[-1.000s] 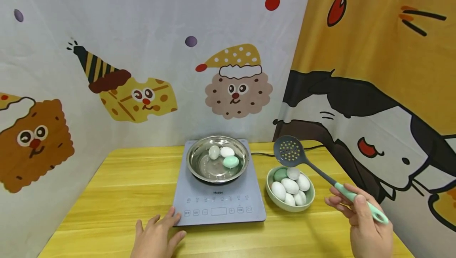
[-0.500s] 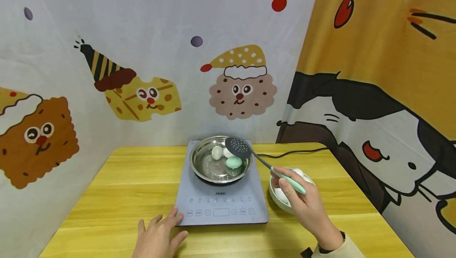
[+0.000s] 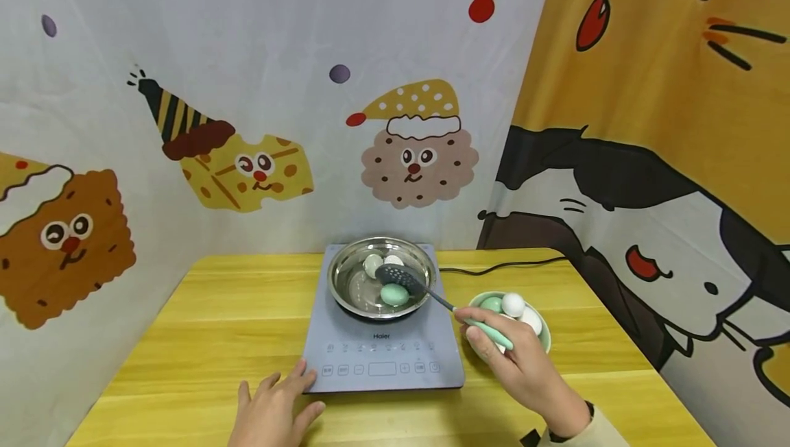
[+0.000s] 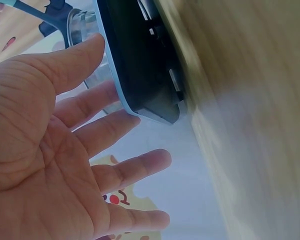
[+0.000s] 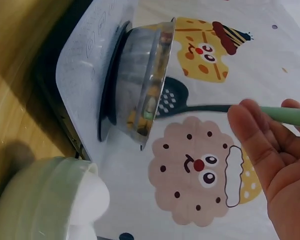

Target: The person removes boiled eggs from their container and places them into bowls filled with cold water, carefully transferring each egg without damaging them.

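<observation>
My right hand (image 3: 518,358) grips the green handle of a grey skimmer (image 3: 401,275), as the right wrist view also shows with the skimmer (image 5: 172,98) at the bowl's rim. Its perforated head dips into a steel bowl (image 3: 342,296), among a green egg (image 3: 394,295), a pale egg (image 3: 372,266) and a partly covered white egg (image 3: 393,260). The bowl stands on an induction cooker (image 3: 382,358). With fingers spread, my left hand (image 3: 274,406) touches the cooker's front left corner; in the left wrist view, the fingertips (image 4: 127,120) meet its edge.
Right of the cooker, a pale green bowl (image 3: 546,341) holds several eggs, partly hidden behind my right hand. A black cord (image 3: 503,265) runs along the back of the wooden table (image 3: 234,317). A printed curtain (image 3: 265,35) hangs behind and to the right.
My right hand has swung left with the skimmer, from above the egg bowl down into the steel bowl. The green egg has shifted slightly towards the front. My left hand stays put.
</observation>
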`<act>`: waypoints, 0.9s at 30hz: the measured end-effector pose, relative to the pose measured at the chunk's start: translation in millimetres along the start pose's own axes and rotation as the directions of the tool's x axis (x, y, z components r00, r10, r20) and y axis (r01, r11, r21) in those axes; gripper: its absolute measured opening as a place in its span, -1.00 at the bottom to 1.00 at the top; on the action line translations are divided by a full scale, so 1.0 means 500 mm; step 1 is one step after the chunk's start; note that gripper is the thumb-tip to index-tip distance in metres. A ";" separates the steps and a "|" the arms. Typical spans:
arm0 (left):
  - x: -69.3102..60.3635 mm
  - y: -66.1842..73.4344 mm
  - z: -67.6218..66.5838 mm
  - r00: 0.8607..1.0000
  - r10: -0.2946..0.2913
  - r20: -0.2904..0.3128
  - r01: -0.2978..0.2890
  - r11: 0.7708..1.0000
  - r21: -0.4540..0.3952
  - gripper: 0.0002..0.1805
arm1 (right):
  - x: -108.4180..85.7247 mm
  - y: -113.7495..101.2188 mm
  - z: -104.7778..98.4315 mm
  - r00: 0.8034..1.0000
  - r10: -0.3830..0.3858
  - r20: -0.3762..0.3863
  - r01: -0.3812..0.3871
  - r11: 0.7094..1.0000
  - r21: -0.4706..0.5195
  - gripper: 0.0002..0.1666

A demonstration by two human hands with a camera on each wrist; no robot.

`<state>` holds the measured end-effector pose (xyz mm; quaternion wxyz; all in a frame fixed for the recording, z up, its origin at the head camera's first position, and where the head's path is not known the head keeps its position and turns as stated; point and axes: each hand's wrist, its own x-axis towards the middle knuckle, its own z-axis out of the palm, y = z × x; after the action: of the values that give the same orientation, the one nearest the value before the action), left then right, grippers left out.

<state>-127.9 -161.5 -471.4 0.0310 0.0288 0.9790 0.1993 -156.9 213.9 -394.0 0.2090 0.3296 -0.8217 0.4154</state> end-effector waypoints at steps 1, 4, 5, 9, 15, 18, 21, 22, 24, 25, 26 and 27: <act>-0.001 0.000 0.000 1.000 -0.001 0.000 0.001 1.000 0.001 -0.36 | -0.001 -0.001 0.001 1.000 0.008 0.011 -0.008 0.999 0.038 -0.57; -0.002 -0.001 0.002 1.000 -0.004 -0.002 0.004 1.000 0.000 -0.35 | -0.003 -0.004 0.008 0.998 0.044 0.035 -0.049 0.983 0.175 -0.58; -0.003 -0.001 0.002 1.000 -0.004 -0.004 0.004 1.000 0.000 -0.35 | -0.003 -0.005 0.012 0.998 0.059 0.036 -0.065 0.973 0.222 -0.58; -0.005 -0.003 0.004 1.000 -0.002 -0.013 0.003 1.000 0.003 -0.34 | 0.001 -0.007 0.034 0.986 0.164 0.012 -0.154 0.895 0.418 -0.61; -0.005 -0.005 0.007 1.000 -0.005 -0.013 0.005 1.000 0.000 -0.34 | 0.018 -0.015 0.072 0.796 0.604 -0.041 -0.442 0.627 0.641 -0.34; -0.004 -0.006 0.009 1.000 -0.011 -0.008 0.011 1.000 -0.004 -0.34 | 0.024 -0.018 0.080 0.675 0.736 -0.057 -0.514 0.524 0.679 -0.26; -0.004 -0.007 0.009 1.000 -0.010 -0.011 0.010 1.000 -0.005 -0.34 | 0.028 -0.016 0.081 0.625 0.778 -0.061 -0.540 0.487 0.686 -0.26; -0.004 -0.007 0.008 1.000 -0.008 -0.013 0.008 1.000 -0.004 -0.35 | 0.029 -0.015 0.079 0.622 0.781 -0.062 -0.542 0.486 0.685 -0.26; -0.004 -0.007 0.008 1.000 -0.006 -0.018 0.006 1.000 -0.004 -0.35 | 0.031 -0.012 0.078 0.618 0.783 -0.067 -0.543 0.488 0.683 -0.26; -0.005 -0.006 0.008 1.000 -0.006 -0.018 0.006 1.000 -0.004 -0.35 | 0.031 -0.009 0.078 0.619 0.782 -0.073 -0.539 0.491 0.684 -0.30; -0.005 -0.006 0.007 1.000 -0.006 -0.017 0.006 1.000 -0.004 -0.34 | 0.030 -0.007 0.078 0.626 0.776 -0.077 -0.533 0.498 0.684 -0.34; -0.005 -0.007 0.008 1.000 -0.003 -0.016 0.003 1.000 -0.002 -0.33 | 0.030 -0.005 0.078 0.632 0.771 -0.079 -0.527 0.502 0.685 -0.40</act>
<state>-125.5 -163.3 -476.4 0.0236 0.0256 0.9791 0.2003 -168.0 175.3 -405.5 0.0696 -0.0501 -0.6489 0.7561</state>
